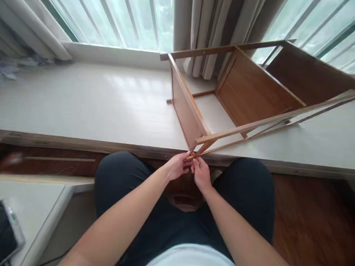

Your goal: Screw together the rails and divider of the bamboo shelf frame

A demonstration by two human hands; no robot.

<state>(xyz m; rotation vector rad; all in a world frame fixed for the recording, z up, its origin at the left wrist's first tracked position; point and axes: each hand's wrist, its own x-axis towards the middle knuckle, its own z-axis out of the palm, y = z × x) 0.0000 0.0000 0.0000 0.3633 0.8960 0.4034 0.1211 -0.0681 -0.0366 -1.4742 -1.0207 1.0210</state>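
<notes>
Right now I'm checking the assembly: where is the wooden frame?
The wooden frame lies tipped on the window ledge, centre-right, near corner at both hands' fingers.

Colours only, quick rundown: wooden shelf frame (238,85) upper right is warm mid-brown w/ lighter tan rails. Window ledge (91,107) across the middle is pale off-white, faint grain. Curtains (202,26) at top centre greyish beige. Floor (310,218) lower right dark reddish brown. Trousers (130,184) in the centre very dark navy/black, shirt (191,256) bottom centre white.
</notes>
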